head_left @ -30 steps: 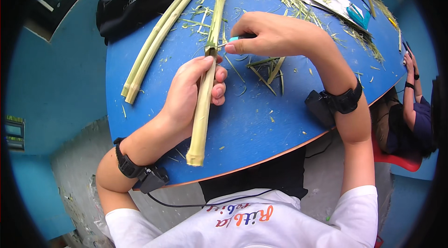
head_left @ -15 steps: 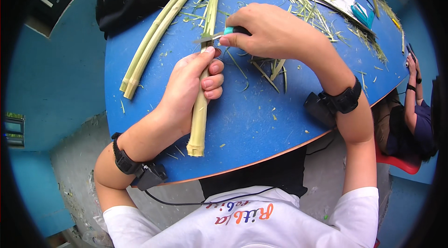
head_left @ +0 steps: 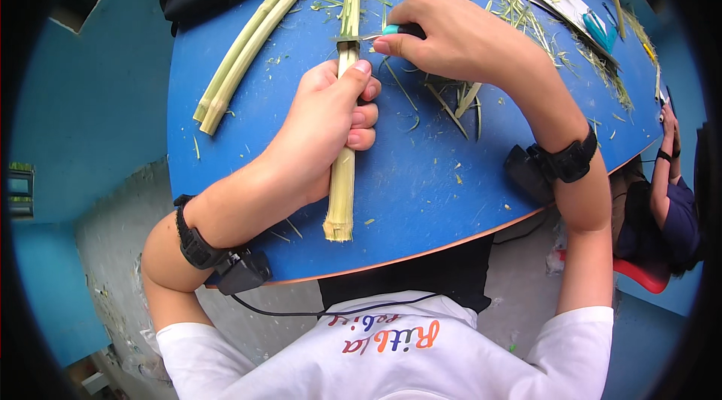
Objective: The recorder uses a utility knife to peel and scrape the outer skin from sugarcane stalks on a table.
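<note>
While your left hand keeps its grip around the pale stalk at mid-frame, your right hand, closed on the teal-handled knife, has brought the blade onto the stalk just above your thumb. The cut has begun. Two loose stalks lie close at upper left; the blue counter is bare toward its near edge.

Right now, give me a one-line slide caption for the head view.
Left hand holds a pale stalk on the blue table; right hand sets a teal-handled knife against it.
</note>
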`<state>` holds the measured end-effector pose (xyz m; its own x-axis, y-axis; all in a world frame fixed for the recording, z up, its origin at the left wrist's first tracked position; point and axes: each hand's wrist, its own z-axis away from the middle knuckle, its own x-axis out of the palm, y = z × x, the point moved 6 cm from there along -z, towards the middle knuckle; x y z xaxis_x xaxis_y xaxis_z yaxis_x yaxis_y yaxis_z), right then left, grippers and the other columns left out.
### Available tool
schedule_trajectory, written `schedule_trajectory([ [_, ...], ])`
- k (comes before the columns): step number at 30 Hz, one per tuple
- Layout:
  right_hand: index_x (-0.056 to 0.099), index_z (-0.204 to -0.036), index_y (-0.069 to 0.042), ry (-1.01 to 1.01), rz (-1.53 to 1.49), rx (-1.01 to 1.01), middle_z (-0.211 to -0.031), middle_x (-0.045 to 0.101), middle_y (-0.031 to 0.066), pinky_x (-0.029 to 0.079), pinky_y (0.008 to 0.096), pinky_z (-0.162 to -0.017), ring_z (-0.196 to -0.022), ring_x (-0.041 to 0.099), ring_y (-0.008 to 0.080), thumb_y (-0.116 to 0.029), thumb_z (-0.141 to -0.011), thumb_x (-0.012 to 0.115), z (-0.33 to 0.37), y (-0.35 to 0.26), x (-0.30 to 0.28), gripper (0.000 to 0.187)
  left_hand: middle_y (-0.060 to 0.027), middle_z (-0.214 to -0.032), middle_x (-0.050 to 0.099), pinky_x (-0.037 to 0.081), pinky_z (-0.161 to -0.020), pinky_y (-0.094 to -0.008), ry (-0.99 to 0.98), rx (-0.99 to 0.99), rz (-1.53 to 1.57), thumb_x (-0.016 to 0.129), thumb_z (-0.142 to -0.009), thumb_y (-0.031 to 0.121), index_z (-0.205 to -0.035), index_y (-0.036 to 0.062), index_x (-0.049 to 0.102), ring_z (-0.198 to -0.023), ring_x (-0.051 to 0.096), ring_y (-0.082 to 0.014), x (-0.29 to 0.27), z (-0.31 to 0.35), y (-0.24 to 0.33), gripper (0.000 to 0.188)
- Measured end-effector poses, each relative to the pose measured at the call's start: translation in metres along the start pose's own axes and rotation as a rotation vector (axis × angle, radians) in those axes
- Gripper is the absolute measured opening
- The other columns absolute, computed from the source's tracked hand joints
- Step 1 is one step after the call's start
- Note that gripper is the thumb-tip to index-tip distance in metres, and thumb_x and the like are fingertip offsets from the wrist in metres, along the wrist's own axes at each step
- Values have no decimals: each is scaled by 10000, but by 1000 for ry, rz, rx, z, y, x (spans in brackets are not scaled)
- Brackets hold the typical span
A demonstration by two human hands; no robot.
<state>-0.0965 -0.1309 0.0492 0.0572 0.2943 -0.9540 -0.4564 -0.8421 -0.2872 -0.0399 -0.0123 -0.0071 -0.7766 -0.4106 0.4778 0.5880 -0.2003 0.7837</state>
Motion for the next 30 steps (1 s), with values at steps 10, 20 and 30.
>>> schedule_trajectory([
  [10,590,-739,73,204,-59,-4,-660,570,236,422,431,-595,-628,545,386,-393,-842,554,-24,38,-5,478,23,-772,405,285,-368,-124,-35,-35,-170,462,-956,201,-1041,31,423,-506,304,14,9,7,0,194],
  [20,620,-782,54,250,67,-70,-727,579,233,440,415,-637,-713,568,380,-396,-813,587,1,5,-4,453,34,-773,401,269,-374,-116,-16,10,-196,456,-959,209,-1046,31,431,-519,292,16,5,3,3,200],
  [30,600,-709,70,328,-24,10,-683,585,255,445,446,-607,-661,593,382,-376,-825,575,-43,55,-6,462,21,-780,398,271,-367,-118,16,23,-237,459,-954,191,-1073,20,423,-500,289,14,1,12,4,212],
])
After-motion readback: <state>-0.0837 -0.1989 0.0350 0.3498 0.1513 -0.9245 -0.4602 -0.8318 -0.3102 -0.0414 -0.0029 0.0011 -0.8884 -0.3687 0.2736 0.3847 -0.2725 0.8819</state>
